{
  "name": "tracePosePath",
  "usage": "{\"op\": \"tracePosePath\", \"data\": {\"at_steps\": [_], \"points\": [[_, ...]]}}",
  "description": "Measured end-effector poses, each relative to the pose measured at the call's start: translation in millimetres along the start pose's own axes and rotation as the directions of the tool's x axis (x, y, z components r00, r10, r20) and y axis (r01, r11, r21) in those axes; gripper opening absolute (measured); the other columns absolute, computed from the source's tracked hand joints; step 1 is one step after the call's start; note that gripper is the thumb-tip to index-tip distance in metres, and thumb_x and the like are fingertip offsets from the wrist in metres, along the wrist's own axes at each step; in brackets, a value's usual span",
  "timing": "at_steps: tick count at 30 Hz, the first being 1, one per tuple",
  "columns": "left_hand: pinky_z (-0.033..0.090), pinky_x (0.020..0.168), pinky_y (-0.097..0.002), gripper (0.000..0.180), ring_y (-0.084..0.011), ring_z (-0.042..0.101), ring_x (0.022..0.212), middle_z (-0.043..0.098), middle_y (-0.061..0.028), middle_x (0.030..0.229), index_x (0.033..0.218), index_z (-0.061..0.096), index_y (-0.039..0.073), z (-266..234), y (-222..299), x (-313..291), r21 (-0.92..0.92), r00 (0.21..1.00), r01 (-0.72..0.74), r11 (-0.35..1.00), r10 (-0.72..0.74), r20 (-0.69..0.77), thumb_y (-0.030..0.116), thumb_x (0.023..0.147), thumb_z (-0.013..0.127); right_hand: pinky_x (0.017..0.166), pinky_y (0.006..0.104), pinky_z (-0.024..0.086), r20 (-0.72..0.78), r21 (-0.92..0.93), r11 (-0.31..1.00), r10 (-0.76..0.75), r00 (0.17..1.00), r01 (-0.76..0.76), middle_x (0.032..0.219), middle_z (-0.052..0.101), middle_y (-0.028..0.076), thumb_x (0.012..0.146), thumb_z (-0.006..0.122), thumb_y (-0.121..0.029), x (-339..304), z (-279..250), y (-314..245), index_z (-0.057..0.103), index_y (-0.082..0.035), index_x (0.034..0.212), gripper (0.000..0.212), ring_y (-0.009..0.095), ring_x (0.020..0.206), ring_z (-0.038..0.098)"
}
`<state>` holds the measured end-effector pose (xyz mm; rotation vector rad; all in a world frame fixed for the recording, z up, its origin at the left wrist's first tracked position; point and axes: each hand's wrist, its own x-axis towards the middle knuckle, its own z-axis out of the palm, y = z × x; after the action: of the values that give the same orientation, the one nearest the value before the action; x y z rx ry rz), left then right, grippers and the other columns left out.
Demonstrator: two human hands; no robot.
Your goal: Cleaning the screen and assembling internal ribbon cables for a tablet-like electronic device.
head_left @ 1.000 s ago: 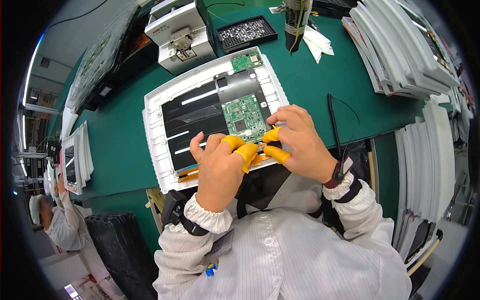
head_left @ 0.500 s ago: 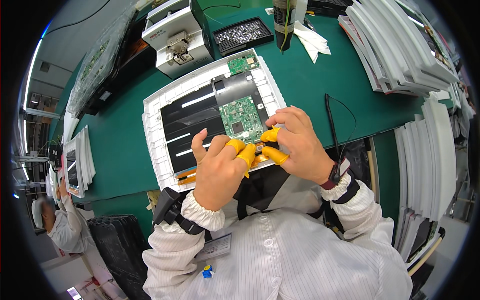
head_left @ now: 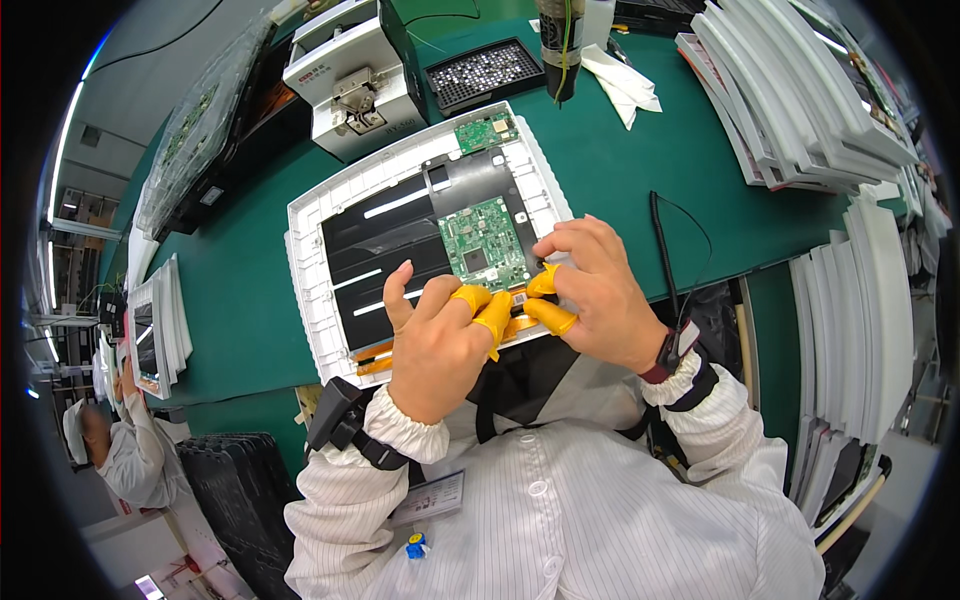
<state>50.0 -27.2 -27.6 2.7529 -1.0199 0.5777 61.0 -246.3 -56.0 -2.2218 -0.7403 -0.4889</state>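
Note:
A white plastic housing (head_left: 318,335) with a black metal-backed display panel (head_left: 375,240) lies on the bench before me. On the panel's right part sits a green circuit board (head_left: 485,240), and a smaller green board (head_left: 486,132) is at the far corner. Orange flat cable (head_left: 516,326) runs along the near edge. My left hand (head_left: 440,335), yellow cots on thumb and forefinger, presses its closed fingertips on the cable just below the board. From the right, my right hand (head_left: 595,300), also in yellow cots, pinches at the same spot; its fingertips partly hide the cable's end.
Beyond the housing stand a grey-white machine (head_left: 355,85) and a black tray of small screws (head_left: 485,75). A dark cylindrical tool (head_left: 558,50) hangs near a white cloth (head_left: 622,85). Stacked white housings (head_left: 790,95) are at the right. A coiled black cord (head_left: 662,245) hangs over the bench edge.
Both hands stay at the cable below the board, with only slight finger shifts. The hanging cylindrical tool has swung a little to the left.

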Motion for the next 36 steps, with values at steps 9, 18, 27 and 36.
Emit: {"op": "tracePosePath", "data": {"at_steps": [9, 18, 27, 36], "points": [[0.023, 0.115, -0.0553, 0.018, -0.0174, 0.062, 0.095, 0.070, 0.0028, 0.091, 0.092, 0.082, 0.017, 0.6, -0.6, 0.7, -0.036, 1.000, 0.019, 0.999, -0.019, 0.009, 0.014, 0.075, 0.079, 0.105, 0.0494, 0.037, -0.004, 0.013, 0.998, 0.068, 0.998, -0.068, 0.120, 0.059, 0.013, 0.069, 0.081, -0.008, -2.6, 3.3, 0.8, 0.060, -0.002, 0.075, 0.023, 0.035, 0.122, 0.050], [0.022, 0.116, -0.0553, 0.016, -0.0155, 0.062, 0.093, 0.070, 0.0045, 0.092, 0.090, 0.081, 0.018, 1.7, -3.3, 1.8, -0.074, 1.000, 0.008, 0.997, -0.008, 0.000, 0.015, 0.075, 0.078, 0.105, 0.0503, 0.037, -0.037, 0.026, 0.999, 0.047, 0.998, -0.046, 0.120, 0.058, 0.012, 0.071, 0.081, -0.008, -4.9, 4.7, 0.8, 0.060, -0.002, 0.079, 0.023, 0.035, 0.121, 0.050], [0.021, 0.117, -0.0552, 0.016, -0.0151, 0.062, 0.094, 0.070, 0.0052, 0.092, 0.090, 0.080, 0.018, 1.3, -6.2, 1.4, -0.031, 0.999, -0.036, 0.999, 0.037, 0.022, 0.014, 0.075, 0.075, 0.104, 0.0495, 0.039, -0.044, 0.058, 0.997, 0.050, 0.998, -0.047, 0.119, 0.060, 0.011, 0.071, 0.082, -0.008, -4.3, 5.8, 2.6, 0.059, -0.003, 0.078, 0.024, 0.035, 0.119, 0.052], [0.020, 0.117, -0.0568, 0.014, -0.0164, 0.063, 0.096, 0.071, 0.0036, 0.091, 0.087, 0.080, 0.016, 0.5, -6.5, 4.4, -0.061, 0.999, -0.044, 0.997, 0.045, 0.015, 0.016, 0.073, 0.078, 0.105, 0.0493, 0.038, -0.029, 0.069, 0.997, 0.046, 0.999, -0.044, 0.122, 0.058, 0.011, 0.071, 0.080, -0.008, -4.0, 5.1, 2.9, 0.068, -0.004, 0.083, 0.018, 0.034, 0.122, 0.050]]}}
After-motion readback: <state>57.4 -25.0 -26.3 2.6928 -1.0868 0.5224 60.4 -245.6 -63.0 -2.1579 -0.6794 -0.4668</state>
